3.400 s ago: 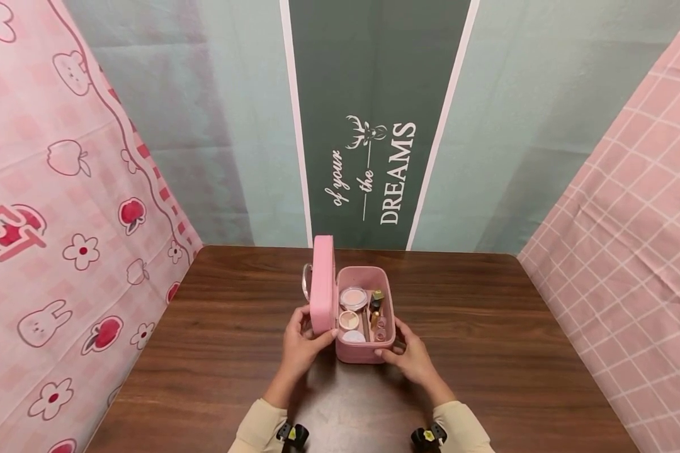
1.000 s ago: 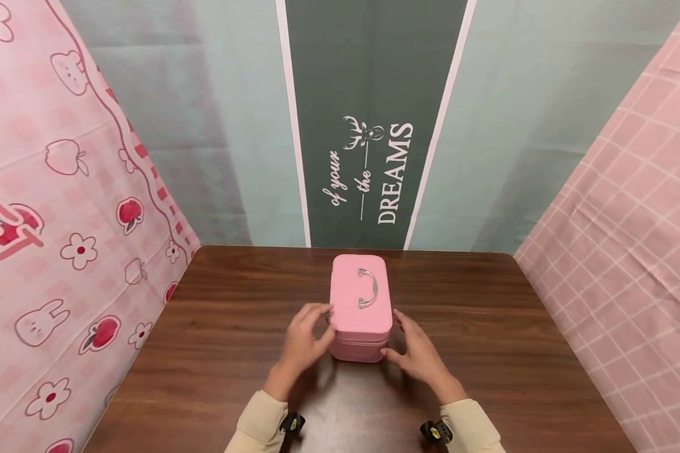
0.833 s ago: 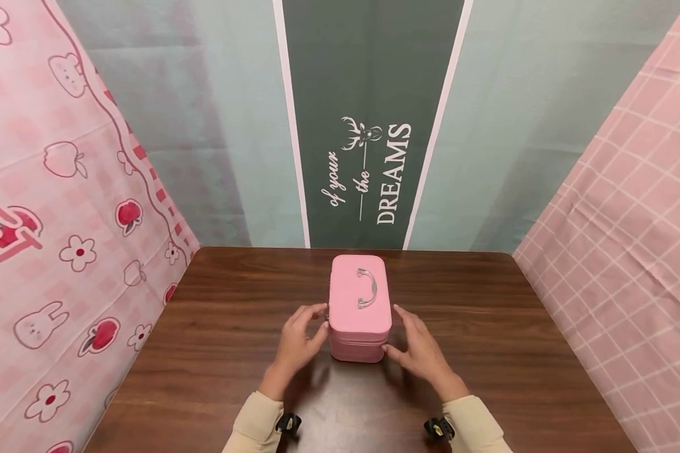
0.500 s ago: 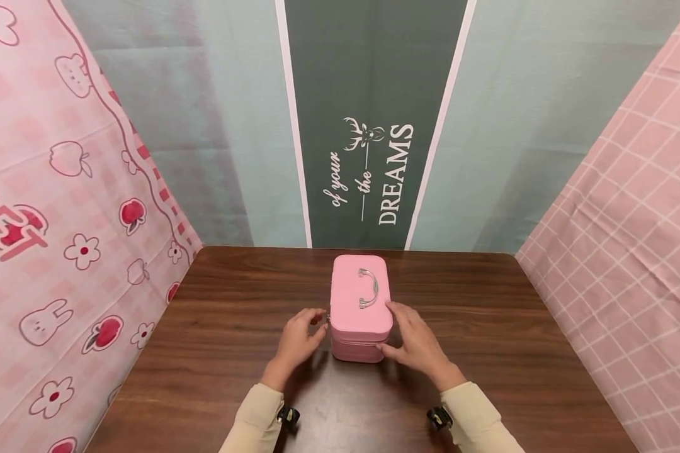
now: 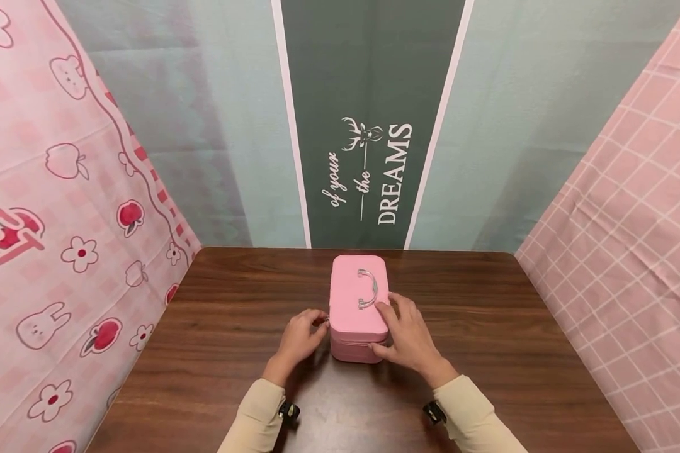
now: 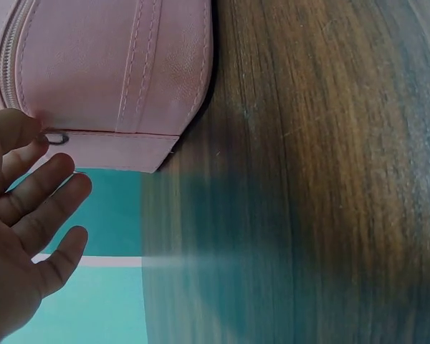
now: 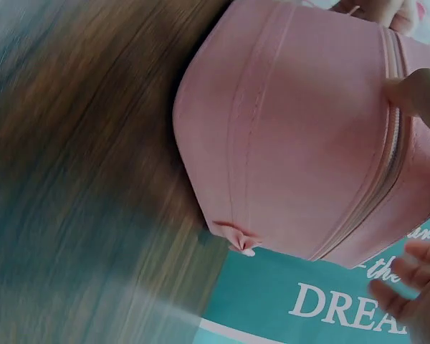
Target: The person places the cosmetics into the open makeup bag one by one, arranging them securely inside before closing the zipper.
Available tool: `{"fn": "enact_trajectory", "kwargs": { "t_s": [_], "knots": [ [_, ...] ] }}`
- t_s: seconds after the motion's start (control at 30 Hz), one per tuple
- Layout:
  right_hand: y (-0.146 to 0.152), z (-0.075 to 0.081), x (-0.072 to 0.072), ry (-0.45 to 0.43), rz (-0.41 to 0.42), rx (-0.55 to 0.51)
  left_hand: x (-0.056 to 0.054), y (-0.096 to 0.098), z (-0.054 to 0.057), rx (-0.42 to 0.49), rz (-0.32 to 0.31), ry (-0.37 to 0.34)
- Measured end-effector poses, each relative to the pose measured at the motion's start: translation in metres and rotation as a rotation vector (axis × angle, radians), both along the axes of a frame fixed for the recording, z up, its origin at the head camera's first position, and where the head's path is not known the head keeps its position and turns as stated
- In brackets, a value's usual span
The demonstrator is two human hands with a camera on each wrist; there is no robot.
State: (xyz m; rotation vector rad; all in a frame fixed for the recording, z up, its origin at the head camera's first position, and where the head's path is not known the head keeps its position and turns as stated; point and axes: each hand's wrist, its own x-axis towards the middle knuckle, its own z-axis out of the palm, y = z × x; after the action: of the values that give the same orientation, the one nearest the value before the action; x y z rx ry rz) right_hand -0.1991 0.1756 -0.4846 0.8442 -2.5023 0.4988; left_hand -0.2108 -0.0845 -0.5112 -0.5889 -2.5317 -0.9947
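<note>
A pink makeup case [image 5: 348,296] stands on the table with its lid down and a silver handle [image 5: 375,290] on top. At its left side my left hand [image 5: 299,336] pinches a small metal zipper pull [image 6: 57,137] between thumb and index finger; the other fingers are loosely bent. My right hand [image 5: 412,336] grips the near right corner, index finger on the lid and thumb against the front seam. Close up in the right wrist view, that thumb presses by the zipper [image 7: 395,140]. The case's contents are hidden under the lid.
The case stands on a brown wood-grain table [image 5: 232,296]. Behind hangs a green cloth [image 5: 374,56] with white lettering. A pink patterned cloth [image 5: 90,207] borders the left side, a pink checked one [image 5: 629,251] the right.
The case was open, showing cosmetics; its lid has come down. My left hand has moved from the lid to the zipper pull. My right hand has shifted up onto the lid's corner.
</note>
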Motion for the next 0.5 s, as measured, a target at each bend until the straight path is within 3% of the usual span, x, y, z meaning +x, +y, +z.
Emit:
{"fn": "enact_trajectory", "kwargs": {
  "t_s": [0.2, 0.37, 0.5],
  "knots": [
    [0.0028, -0.0004, -0.0057, 0.099, 0.113, 0.036, -0.0017, -0.0008, -0.0007, 0.016, -0.015, 0.014],
    [0.0041, -0.0014, -0.009, 0.103, 0.158, 0.027, -0.002, -0.0011, -0.0025, 0.04, -0.03, 0.004],
    [0.0039, -0.0026, -0.0106, 0.106, 0.175, 0.017, -0.0023, -0.0022, -0.0055, 0.113, -0.056, -0.025]
  ]
}}
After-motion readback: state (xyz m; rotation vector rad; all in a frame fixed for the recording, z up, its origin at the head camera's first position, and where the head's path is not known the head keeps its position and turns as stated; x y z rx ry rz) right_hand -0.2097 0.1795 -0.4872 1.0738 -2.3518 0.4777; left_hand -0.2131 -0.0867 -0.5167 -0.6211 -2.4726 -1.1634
